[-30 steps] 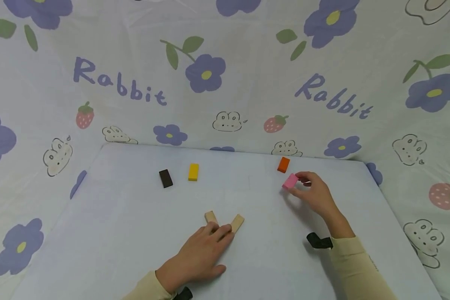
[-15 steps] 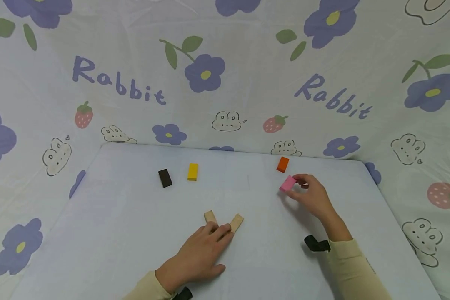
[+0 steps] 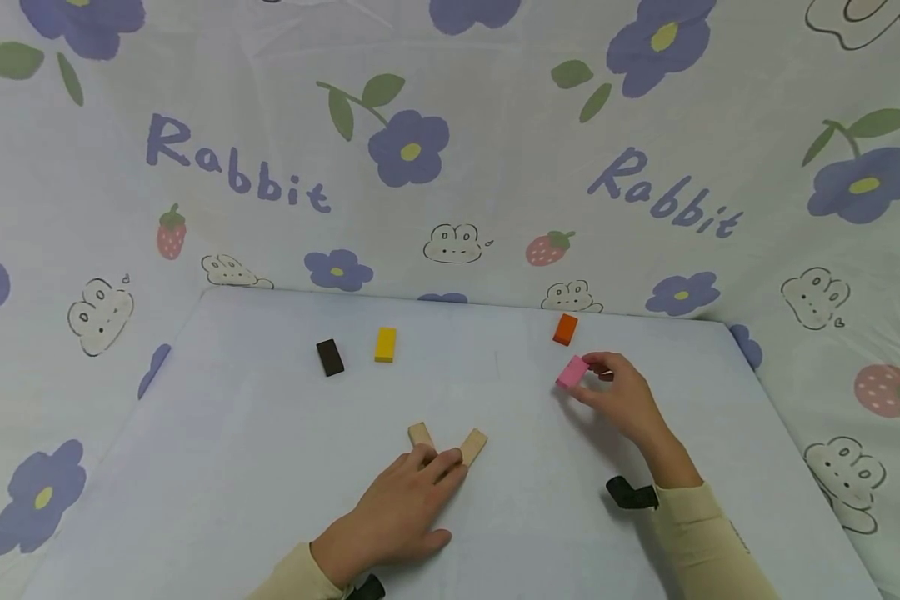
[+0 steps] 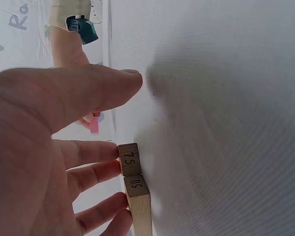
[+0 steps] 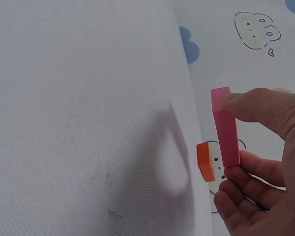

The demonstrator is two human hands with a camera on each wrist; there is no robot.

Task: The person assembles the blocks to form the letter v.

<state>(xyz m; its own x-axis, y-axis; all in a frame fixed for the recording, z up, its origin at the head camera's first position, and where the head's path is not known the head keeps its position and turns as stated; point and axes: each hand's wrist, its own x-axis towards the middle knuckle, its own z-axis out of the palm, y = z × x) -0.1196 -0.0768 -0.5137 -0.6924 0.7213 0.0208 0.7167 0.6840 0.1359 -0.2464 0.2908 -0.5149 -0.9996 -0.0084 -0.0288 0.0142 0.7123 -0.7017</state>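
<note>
Pink block (image 3: 572,372) pinched by outstretched right hand (image 3: 627,398)

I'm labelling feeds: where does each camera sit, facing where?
Head: on the head, facing forward-down at the tabletop; left hand, right hand, sleeves show.
Left wrist: on that wrist, facing numbered wooden blocks; both hands show.
Right wrist: on that wrist, facing a pink block; right hand shows.
Both wrist views share the pink block.

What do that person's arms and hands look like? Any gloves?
No gloves: the left hand and right hand are bare. The sleeves are pale yellow, the right one with a small dark marking. A dark gadget sticks out at each wrist.
</note>
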